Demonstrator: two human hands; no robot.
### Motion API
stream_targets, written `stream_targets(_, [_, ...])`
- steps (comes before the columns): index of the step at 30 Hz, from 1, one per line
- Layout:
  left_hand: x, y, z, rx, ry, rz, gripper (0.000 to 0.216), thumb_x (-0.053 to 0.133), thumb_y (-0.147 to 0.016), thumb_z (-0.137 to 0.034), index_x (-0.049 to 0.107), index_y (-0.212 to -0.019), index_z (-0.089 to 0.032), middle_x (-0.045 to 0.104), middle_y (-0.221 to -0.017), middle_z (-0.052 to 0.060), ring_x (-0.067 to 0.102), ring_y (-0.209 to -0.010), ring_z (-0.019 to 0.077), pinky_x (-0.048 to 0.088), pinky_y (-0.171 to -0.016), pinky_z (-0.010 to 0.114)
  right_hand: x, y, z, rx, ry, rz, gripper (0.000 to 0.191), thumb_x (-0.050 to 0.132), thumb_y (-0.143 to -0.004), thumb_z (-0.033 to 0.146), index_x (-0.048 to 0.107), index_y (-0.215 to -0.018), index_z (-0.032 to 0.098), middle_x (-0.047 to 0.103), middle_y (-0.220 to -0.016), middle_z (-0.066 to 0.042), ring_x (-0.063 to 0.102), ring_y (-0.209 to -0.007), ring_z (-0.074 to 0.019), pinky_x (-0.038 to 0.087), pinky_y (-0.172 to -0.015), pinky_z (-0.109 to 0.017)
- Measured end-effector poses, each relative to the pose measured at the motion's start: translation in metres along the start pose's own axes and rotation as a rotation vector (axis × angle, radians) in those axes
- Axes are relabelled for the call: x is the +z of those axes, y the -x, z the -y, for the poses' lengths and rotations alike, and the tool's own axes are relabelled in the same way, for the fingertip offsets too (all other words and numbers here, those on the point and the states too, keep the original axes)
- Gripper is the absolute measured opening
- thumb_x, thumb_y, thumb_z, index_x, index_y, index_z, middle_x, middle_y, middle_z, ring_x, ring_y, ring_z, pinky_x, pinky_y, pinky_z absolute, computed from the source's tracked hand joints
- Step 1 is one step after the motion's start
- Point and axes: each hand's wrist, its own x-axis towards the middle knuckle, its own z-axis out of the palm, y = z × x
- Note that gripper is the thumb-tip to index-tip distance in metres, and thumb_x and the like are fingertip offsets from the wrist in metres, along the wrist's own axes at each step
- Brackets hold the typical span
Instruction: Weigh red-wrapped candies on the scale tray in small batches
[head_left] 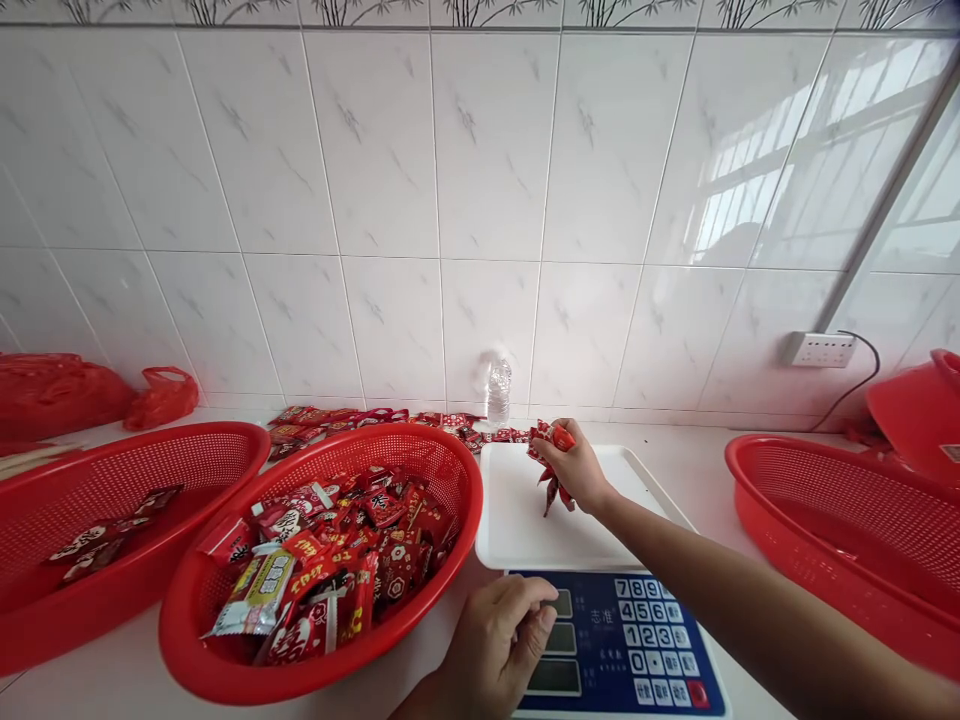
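Note:
My right hand (574,465) is closed around a bunch of small red-wrapped snack packets (553,490) above the white pan of a weighing scale (510,520). Their pointed wrapper ends stick out below the fingers. My left hand (499,640) hovers at the left of the scale's blue keypad panel (600,675), partly covering its display windows. Its fingers are loosely curled, the thumb is apart from them, and nothing shows in it. Left of the scale stands a red plastic basket (469,520) with many mixed wrapped snacks (337,560), mostly red.
Another red basket (187,440) at far left holds several dark red packets. Packets (322,425) lie in a row along the tiled wall, by a clear plastic bottle (498,390). At right are a red basket (757,460) and a power strip (821,350). Red bags (161,397) sit back left.

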Motion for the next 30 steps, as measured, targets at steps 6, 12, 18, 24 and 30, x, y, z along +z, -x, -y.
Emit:
stream_targets(6, [0.000,-0.002,0.000,-0.018,-0.009,0.019,0.019,0.043,-0.098,-0.025,0.060,-0.104,-0.020,0.062,-0.077,0.001,0.058,-0.069,0.0121,0.046,-0.066,0.020,-0.002,0.002,0.004,0.048,-0.117,-0.047,0.030,0.059,-0.093,0.034,0.057,-0.117,0.016,0.063,-0.099,-0.003,0.063,-0.075,-0.0121,0.055,-0.063,-0.027])
stream_targets(12, [0.000,-0.003,0.000,-0.017,-0.020,0.019,0.018,0.044,-0.098,-0.025,0.061,-0.102,-0.020,0.063,-0.077,0.001,0.059,-0.069,0.0121,0.046,-0.066,0.019,-0.004,-0.004,0.004,0.153,-0.205,-0.094,0.033,0.058,-0.094,0.037,0.056,-0.118,0.016,0.063,-0.100,-0.004,0.063,-0.075,-0.0123,0.055,-0.063,-0.028])
stream_targets(18, [0.000,-0.003,-0.001,-0.011,-0.020,0.010,0.016,0.045,-0.097,-0.023,0.060,-0.101,-0.020,0.063,-0.077,0.001,0.059,-0.069,0.0121,0.046,-0.065,0.019,-0.009,-0.011,0.000,0.236,-0.319,-0.132,0.035,0.057,-0.094,0.039,0.056,-0.120,0.016,0.063,-0.108,-0.006,0.064,-0.085,-0.0160,0.056,-0.072,-0.034])
stream_targets(24, [-0.003,-0.003,-0.003,-0.013,0.034,-0.066,0.016,0.046,-0.095,-0.020,0.061,-0.100,-0.021,0.063,-0.082,0.003,0.060,-0.072,0.0125,0.050,-0.066,0.020,-0.006,-0.007,0.000,0.258,-0.423,-0.139,0.033,0.057,-0.094,0.038,0.057,-0.117,0.016,0.063,-0.106,-0.005,0.064,-0.083,-0.0150,0.055,-0.071,-0.033])
stream_targets(30, [0.005,-0.005,-0.001,-0.186,0.249,-0.382,0.026,0.053,-0.093,-0.031,0.061,-0.117,-0.025,0.053,-0.130,0.012,0.064,-0.075,0.0145,0.058,-0.060,0.025,0.007,0.006,0.010,0.214,-0.536,-0.104,0.025,0.061,-0.090,0.038,0.059,-0.099,0.015,0.061,-0.075,0.002,0.058,-0.054,-0.0082,0.049,-0.048,-0.022])
